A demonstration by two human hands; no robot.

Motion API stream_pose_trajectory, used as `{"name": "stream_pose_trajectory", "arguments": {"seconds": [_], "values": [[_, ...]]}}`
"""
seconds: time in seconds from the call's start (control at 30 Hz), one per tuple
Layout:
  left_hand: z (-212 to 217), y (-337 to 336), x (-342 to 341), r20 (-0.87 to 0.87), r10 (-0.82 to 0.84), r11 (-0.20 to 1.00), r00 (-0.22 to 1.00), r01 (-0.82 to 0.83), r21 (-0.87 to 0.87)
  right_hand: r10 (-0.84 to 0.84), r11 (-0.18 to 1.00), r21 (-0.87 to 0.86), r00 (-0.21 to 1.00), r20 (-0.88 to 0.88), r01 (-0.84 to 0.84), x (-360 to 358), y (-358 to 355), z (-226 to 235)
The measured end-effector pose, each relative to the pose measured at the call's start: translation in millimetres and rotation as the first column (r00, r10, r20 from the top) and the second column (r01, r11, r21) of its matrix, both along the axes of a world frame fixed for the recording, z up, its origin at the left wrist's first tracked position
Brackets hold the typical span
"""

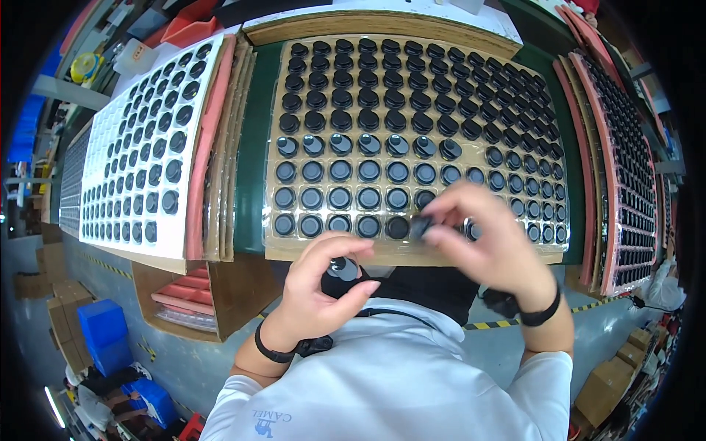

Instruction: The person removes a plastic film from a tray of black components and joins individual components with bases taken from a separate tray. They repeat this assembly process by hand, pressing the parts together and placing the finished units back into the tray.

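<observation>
A clear plastic tray [478, 156] of black parts lies before me: taller oval caps [366, 119] in the far rows, flat round cups [369, 171] in the near rows. Between them runs a row of oval parts with light, glossy tops [340, 142]. My left hand [312, 283] is curled at the tray's near edge, holding a dark oval part with a shiny face [343, 269]. Over the near rows, my right hand [485, 235] pinches a small black part [421, 226] between thumb and fingers. Motion blurs that hand, and the part's exact shape is unclear.
At left, a white tray of black round parts [136, 158] rests on stacked pink and brown sheets [209, 147]. Another tray of black parts [621, 173] stands at right. A cardboard box [243, 298] sits below the left table edge. Blue bins [103, 334] stand on the floor.
</observation>
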State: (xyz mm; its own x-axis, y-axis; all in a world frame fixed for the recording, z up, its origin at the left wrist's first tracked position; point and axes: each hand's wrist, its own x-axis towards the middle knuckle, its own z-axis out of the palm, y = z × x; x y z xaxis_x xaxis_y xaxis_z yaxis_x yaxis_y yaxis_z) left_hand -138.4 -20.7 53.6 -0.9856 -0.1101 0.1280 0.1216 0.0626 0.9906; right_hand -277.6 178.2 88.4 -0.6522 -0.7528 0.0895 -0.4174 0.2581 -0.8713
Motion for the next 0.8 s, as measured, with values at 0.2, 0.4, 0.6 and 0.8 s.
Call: {"name": "stream_pose_trajectory", "arguments": {"seconds": [0.2, 0.4, 0.6, 0.8], "values": [[7, 4, -10, -0.220, -0.035, 0.948, 0.975, -0.037, -0.317, 0.093, 0.988, -0.142, 0.976, 0.197, -0.065, 37, -20, -10], [5, 5, -4, -0.200, 0.031, 0.959, 0.979, -0.085, -0.269, 0.080, 0.981, -0.180, 0.997, 0.008, -0.077, 40, -25, -11], [5, 0, -4, -0.094, 0.012, 0.994, 0.995, -0.002, 0.110, 0.421, 0.766, -0.595, 0.511, 0.750, 0.243, 41, -26, -33], [7, 1, -5, -0.065, 0.038, 0.994, 0.997, -0.031, 0.105, 0.476, 0.727, -0.611, 0.413, 0.777, 0.312, 44, -32, -38]]}}
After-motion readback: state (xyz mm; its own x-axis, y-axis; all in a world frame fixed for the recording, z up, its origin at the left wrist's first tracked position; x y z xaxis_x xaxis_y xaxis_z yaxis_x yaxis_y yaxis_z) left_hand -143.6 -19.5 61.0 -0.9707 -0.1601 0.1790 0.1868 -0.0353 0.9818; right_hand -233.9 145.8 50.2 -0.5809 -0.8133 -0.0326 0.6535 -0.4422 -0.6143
